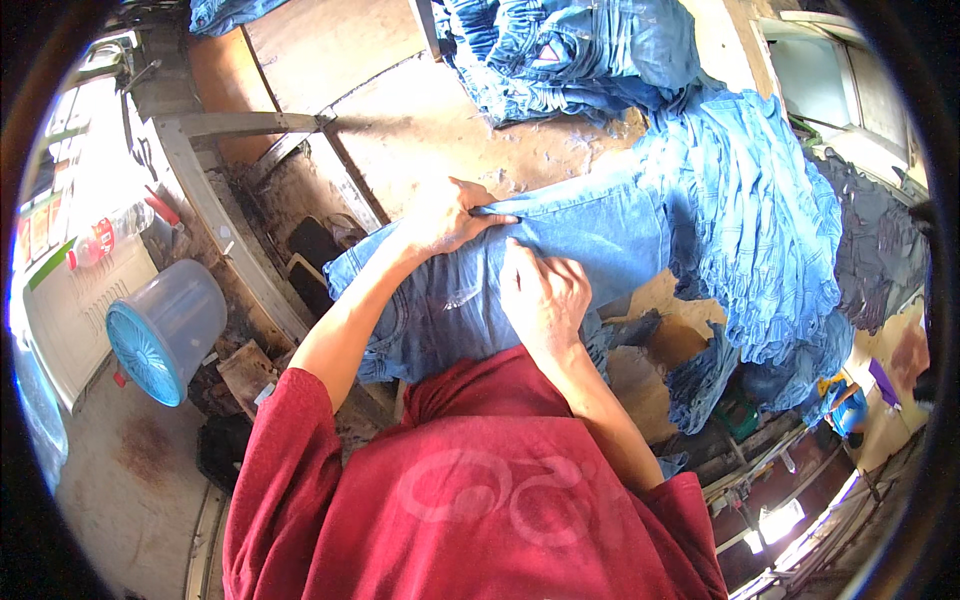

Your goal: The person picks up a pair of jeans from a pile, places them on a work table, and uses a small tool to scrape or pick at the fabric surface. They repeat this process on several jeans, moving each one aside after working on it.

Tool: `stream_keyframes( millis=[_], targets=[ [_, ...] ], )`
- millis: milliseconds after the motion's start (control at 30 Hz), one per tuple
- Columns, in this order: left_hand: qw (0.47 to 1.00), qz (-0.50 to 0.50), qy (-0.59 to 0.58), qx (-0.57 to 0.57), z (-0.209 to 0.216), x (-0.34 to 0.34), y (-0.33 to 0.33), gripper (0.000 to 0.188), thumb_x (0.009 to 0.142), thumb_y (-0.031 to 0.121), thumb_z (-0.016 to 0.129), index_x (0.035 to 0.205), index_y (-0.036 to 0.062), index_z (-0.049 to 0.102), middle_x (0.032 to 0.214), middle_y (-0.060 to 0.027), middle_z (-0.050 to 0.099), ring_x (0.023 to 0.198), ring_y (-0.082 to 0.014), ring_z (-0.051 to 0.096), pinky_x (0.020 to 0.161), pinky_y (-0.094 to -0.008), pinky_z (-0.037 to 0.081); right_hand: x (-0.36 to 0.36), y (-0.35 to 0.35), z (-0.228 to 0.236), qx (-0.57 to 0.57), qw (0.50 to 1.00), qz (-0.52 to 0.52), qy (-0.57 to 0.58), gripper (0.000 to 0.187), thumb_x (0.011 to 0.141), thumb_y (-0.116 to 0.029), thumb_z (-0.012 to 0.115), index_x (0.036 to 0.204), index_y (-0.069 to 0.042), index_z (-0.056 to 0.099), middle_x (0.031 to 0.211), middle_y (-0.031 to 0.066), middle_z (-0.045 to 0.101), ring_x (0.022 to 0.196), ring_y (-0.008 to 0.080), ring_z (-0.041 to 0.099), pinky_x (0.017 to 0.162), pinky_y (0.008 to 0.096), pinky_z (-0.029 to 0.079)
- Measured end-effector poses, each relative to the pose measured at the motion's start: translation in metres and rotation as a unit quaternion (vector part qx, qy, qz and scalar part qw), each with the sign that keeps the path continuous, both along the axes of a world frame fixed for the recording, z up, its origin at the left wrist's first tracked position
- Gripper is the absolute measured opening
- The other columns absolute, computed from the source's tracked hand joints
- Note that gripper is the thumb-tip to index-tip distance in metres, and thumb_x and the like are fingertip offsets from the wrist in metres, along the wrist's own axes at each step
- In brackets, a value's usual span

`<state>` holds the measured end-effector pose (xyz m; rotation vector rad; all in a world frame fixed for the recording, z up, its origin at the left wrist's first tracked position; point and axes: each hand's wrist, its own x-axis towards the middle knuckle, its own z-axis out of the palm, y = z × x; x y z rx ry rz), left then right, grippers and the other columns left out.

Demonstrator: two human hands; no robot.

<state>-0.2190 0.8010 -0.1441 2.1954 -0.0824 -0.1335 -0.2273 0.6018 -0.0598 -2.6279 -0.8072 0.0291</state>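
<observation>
Left hand point(440, 215) pinching a fold of blue jeans point(560, 250), fingers clamped on denim. Right hand point(545, 295) flat on same jeans, fingers together. Spread across worn worktop point(420, 120) beside stacked jeans pile point(770, 230).

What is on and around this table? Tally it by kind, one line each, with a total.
Hands on the denim: 2, left hand and right hand
Flat pair of jeans under the hands: 1
Heaps of blue denim: 2, right heap and far heap
Blue plastic bucket lying on its side: 1
Total: 6
</observation>
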Motion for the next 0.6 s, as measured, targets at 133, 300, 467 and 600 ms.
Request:
stream_keyframes(
  millis=[133, 300, 467, 600],
  targets=[
    [1.000, 0.014, -0.005, -0.007, -0.004, 0.000, -0.002, 0.044, 0.083, 0.045, 0.087, 0.081, 0.0033, 0.074, 0.074, -0.0126, 0.069, 0.070, -0.0303, 0.068, 0.070, -0.0408, 0.054, -0.007, -0.004, 0.009, -0.002, 1.000, -0.003, 0.013, 0.015, 0.086, -0.010, 0.078, 0.100, -0.014, 0.078, 0.065, 0.0025, 0.066, 0.058, 0.0207, 0.064, 0.066, 0.0365, 0.050],
    [0.999, 0.019, -0.002, 0.025, -0.002, 0.000, -0.002, 0.046, 0.082, 0.049, 0.087, 0.080, 0.0047, 0.074, 0.074, -0.0112, 0.070, 0.069, -0.0300, 0.069, 0.070, -0.0406, 0.056, -0.035, -0.033, 0.015, -0.004, 1.000, 0.019, 0.015, 0.020, 0.085, -0.007, 0.080, 0.105, -0.011, 0.078, 0.065, 0.0025, 0.065, 0.056, 0.0217, 0.060, 0.066, 0.0370, 0.050],
    [0.998, -0.002, 0.033, 0.054, 0.001, 0.002, 0.000, 0.045, 0.085, 0.052, 0.082, 0.096, 0.0087, 0.084, 0.084, -0.0106, 0.077, 0.077, -0.0297, 0.074, 0.073, -0.0407, 0.058, -0.053, -0.054, 0.021, 0.010, 0.999, 0.033, 0.016, 0.019, 0.085, -0.006, 0.080, 0.104, -0.008, 0.078, 0.068, 0.0020, 0.067, 0.055, 0.0215, 0.061, 0.066, 0.0359, 0.052],
    [0.999, 0.015, 0.021, 0.042, -0.001, 0.000, -0.002, 0.046, 0.085, 0.052, 0.083, 0.093, 0.0069, 0.081, 0.081, -0.0115, 0.075, 0.075, -0.0302, 0.073, 0.073, -0.0412, 0.057, -0.039, -0.042, 0.012, 0.056, 0.998, -0.002, 0.020, 0.023, 0.087, -0.008, 0.077, 0.109, -0.009, 0.077, 0.066, 0.0021, 0.065, 0.055, 0.0207, 0.062, 0.060, 0.0350, 0.052]
  ],
)
